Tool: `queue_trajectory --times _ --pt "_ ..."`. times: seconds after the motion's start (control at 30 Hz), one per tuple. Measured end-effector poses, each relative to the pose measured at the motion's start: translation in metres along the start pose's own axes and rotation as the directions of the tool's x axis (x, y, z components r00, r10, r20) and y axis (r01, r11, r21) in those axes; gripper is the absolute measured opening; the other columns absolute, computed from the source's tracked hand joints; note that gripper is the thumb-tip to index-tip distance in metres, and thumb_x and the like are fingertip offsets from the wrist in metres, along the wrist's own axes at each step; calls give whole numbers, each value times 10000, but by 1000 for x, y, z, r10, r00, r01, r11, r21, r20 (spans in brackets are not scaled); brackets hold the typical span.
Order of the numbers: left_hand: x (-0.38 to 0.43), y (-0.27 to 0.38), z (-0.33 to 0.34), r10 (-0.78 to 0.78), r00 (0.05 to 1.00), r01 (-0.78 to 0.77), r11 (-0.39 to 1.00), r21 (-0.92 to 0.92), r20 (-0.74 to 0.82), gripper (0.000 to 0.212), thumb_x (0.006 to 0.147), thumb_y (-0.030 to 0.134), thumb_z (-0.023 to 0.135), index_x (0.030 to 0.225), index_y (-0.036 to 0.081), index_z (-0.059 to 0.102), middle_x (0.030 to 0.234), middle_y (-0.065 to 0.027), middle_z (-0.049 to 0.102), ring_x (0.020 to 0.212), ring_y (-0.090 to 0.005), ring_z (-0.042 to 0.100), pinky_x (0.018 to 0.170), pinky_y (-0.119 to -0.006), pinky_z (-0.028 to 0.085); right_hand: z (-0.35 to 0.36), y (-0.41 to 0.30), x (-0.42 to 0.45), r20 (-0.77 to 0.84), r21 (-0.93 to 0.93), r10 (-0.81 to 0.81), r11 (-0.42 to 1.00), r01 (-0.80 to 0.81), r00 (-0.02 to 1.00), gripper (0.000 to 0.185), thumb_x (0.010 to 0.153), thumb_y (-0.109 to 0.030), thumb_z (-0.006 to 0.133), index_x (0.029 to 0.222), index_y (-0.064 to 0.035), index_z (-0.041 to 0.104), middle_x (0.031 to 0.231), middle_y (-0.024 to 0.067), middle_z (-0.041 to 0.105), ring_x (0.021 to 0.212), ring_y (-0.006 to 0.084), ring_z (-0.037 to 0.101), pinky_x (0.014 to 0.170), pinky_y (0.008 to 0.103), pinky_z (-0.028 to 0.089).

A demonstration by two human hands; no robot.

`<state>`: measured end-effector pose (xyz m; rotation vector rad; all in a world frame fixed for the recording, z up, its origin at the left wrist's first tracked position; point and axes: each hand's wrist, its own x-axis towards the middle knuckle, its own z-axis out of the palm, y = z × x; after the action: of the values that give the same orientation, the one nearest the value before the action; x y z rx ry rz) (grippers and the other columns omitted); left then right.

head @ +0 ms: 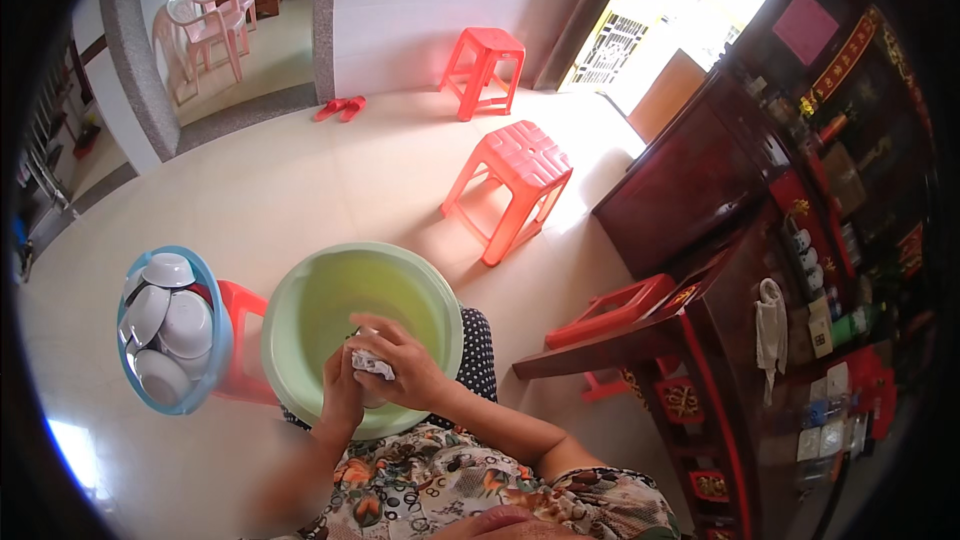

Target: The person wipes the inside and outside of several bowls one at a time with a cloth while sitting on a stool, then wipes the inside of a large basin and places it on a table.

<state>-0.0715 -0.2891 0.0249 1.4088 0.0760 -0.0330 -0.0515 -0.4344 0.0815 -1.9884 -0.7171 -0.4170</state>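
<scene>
A large pale green plastic basin (279, 330) rests on my lap, and both my hands are together over its opening. My right hand (409, 371) grips a crumpled white cloth (371, 364), part of which sticks out between the fingers. My left hand (341, 384) is closed around a small light-coloured piece, probably a cup (373, 397), which the fingers mostly cover. The cloth presses against this piece. The inside of the basin looks yellowish green; whether it holds water I cannot tell.
To the left, a blue plastic basin (225, 341) full of white bowls (187, 324) sits on a red plastic stool (244, 307). Two more red stools (529, 154) (491, 52) stand ahead. On the right are a dark wooden table (600, 349) and cabinet (690, 172). Red slippers (341, 109) lie near the doorway.
</scene>
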Motion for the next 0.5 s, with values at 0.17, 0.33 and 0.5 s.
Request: queue_trajectory --times 0.17,0.33,0.5 --pt "-9 -22 -10 12 999 -6 985 172 -33 418 1088 343 411 1012 4 642 903 -45 653 841 -89 580 736 -272 472 10 42 -14 85 299 306 900 -317 948 376 808 -42 695 1178 -45 631 1197 164 624 1128 371 593 955 426 488" --pt "-1 -11 -10 -144 986 147 989 27 -87 511 1075 444 402 950 13 648 853 -48 643 820 -106 591 702 -269 474 4 35 -6 39 240 303 922 -304 952 439 746 -36 720 1173 -39 616 1186 171 610 1096 381 612 941 426 505" --pt "0 45 13 -267 952 221 936 -273 -146 583 1063 504 387 936 5 659 834 -32 646 781 -112 601 684 -263 481 10 -10 -7 30 -28 -12 1000 13 999 492 703 -42 760 1177 -43 630 1281 158 587 1216 364 565 1037 436 466"
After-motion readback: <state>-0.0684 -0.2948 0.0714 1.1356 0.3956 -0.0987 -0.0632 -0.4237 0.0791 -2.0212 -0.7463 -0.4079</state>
